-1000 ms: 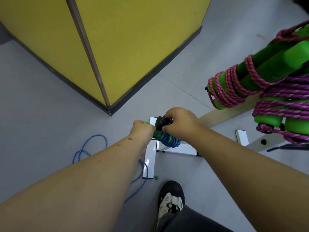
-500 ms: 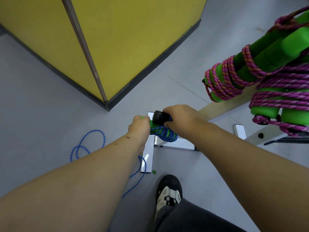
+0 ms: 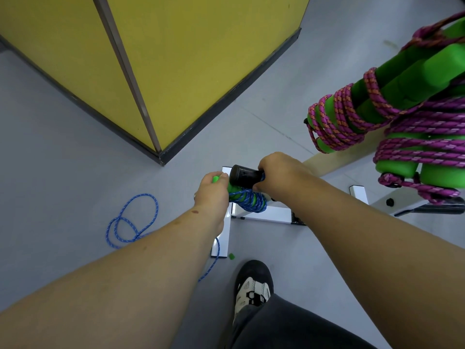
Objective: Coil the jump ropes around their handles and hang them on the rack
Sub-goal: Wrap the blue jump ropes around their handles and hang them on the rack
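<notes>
We see no readable writing on the blue jump rope, coiled round green handles at frame centre, its black end cap up. The left hand grips the handles and the right hand pinches the coil (fingertips hidden). Loose rope lies at 8 o'clock; the rack is mostly covered, and purple ropes are cut off at 2 o'clock.

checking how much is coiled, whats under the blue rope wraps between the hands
Green handles show through gaps in the blue rope, with a black end cap on top. The left hand and right hand cover both ends, so their full length is hidden.
</notes>
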Motion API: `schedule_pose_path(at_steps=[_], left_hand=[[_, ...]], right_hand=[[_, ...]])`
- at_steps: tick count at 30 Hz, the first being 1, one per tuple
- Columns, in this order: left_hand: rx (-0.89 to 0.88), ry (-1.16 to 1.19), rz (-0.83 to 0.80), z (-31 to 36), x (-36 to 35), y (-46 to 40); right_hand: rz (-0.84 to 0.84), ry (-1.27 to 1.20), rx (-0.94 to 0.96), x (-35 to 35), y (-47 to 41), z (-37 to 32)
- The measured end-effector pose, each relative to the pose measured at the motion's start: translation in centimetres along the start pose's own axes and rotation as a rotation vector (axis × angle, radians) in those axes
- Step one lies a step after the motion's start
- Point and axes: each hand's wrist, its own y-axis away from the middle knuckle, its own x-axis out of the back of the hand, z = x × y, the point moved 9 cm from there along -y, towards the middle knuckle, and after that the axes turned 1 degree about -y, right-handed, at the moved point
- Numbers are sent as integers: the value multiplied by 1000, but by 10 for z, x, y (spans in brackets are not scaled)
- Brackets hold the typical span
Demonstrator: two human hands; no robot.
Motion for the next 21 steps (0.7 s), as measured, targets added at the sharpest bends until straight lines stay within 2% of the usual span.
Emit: schedule_pose_path(at_steps=[5,10,15,21], left_hand=[[8,-13,-7,-3,0,-8],[1,-148,81,-4,0,1],[-130,-263,99,-3,-17,32],[-337,-211,163,11,-33,66]], right_hand=[[3,-32,-16,-1,-1,4],[9,-30,-29,-3,-1,2],[-3,48,-55,-6,4,4],[-19,131,-74,-2,18,5]])
